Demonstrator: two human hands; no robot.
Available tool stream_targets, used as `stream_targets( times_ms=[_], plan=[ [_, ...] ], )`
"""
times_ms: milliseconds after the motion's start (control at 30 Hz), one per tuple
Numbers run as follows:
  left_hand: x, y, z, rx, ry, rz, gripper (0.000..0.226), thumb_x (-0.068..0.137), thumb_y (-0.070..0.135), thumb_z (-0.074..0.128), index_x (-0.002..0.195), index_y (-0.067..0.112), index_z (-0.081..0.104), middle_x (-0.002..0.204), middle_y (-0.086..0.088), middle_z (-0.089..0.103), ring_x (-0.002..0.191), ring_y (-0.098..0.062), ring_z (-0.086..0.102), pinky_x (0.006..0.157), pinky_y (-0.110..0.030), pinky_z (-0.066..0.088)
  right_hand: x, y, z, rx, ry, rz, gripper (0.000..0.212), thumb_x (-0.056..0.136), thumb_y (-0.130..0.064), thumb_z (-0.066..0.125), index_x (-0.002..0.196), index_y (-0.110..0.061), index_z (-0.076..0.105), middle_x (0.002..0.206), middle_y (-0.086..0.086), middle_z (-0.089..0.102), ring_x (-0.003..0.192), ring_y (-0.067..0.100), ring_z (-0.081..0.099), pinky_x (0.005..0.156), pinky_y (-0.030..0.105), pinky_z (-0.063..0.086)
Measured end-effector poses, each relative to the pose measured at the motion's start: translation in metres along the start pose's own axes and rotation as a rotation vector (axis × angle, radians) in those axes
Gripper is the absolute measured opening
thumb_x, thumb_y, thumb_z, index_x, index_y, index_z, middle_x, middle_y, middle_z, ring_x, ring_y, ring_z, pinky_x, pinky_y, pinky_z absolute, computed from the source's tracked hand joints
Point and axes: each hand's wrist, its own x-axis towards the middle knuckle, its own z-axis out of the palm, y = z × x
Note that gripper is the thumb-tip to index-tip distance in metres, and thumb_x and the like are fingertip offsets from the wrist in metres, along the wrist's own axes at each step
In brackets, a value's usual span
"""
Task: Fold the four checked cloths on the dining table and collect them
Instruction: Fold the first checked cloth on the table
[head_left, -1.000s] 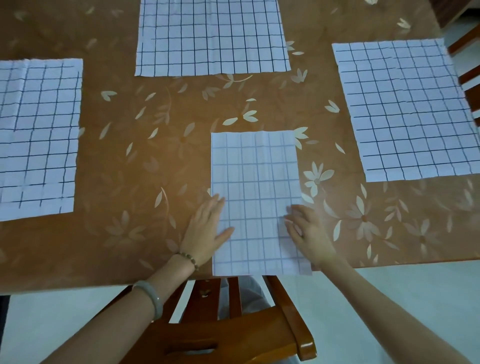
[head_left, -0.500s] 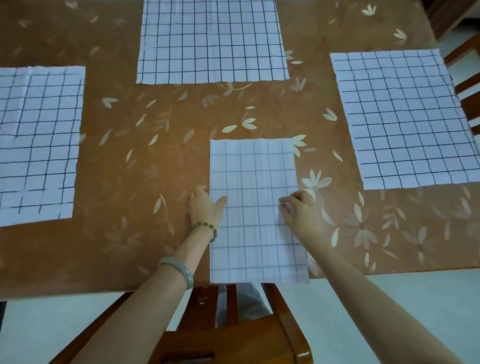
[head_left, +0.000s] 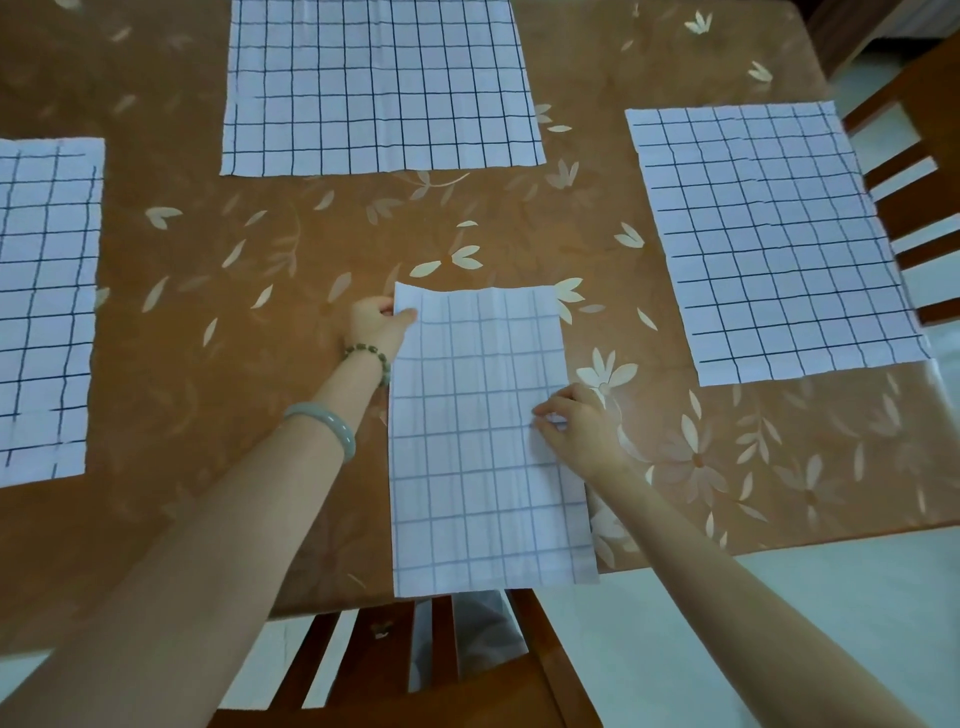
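A half-folded checked cloth (head_left: 478, 436) lies lengthwise at the near edge of the dining table (head_left: 270, 332), its near end hanging slightly over the edge. My left hand (head_left: 378, 325) pinches its far left corner. My right hand (head_left: 582, 428) pinches its right edge about midway along. Three more checked cloths lie spread flat: the far cloth (head_left: 379, 88), the right cloth (head_left: 769, 234) and the left cloth (head_left: 41, 312).
A wooden chair (head_left: 415, 670) stands directly below me at the table's near edge. Another wooden chair (head_left: 914, 171) stands at the right side. The tabletop is brown with a pale flower pattern.
My left hand slid up the cloth's left edge to its far corner and took hold of it. My right hand stayed at the right edge. The view moved closer to the table.
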Motion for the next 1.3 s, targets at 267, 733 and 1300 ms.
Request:
stream_targets(
  times_ms=[267,733,1300],
  plan=[
    [0.004,0.007,-0.029,0.118,-0.169,0.223,0.024,0.086,0.025,0.067,0.084,0.001,0.07,0.071,-0.012,0.06,0.073,-0.014,0.053,0.084,0.002,0.028,0.087,-0.015,-0.034,0.173,-0.012,0.235,0.051,0.075,-0.018,0.075,0.123,-0.015,0.058,0.119,0.007,0.049,0.113,0.021,0.046,0.101,0.031,0.037],
    [-0.001,0.022,-0.095,0.019,-0.023,0.408,0.017,0.08,0.013,0.074,0.068,0.022,0.065,0.07,0.006,0.049,0.063,-0.002,0.045,0.061,-0.007,0.036,0.163,-0.055,-0.079,0.606,-0.087,0.257,0.019,0.075,-0.003,0.074,0.083,0.012,0.064,0.061,0.006,0.06,0.053,0.015,0.054,0.049,0.022,0.041],
    [-0.109,-0.065,-0.104,-0.05,-0.214,0.134,0.041,0.084,-0.007,0.052,0.085,0.026,0.077,0.091,0.011,0.072,0.089,-0.004,0.066,0.077,-0.015,0.052,0.02,-0.038,-0.05,0.92,-0.21,0.405,0.043,0.083,0.014,0.051,0.07,-0.017,0.077,0.098,0.013,0.069,0.092,0.024,0.068,0.074,0.025,0.057]
  ],
)
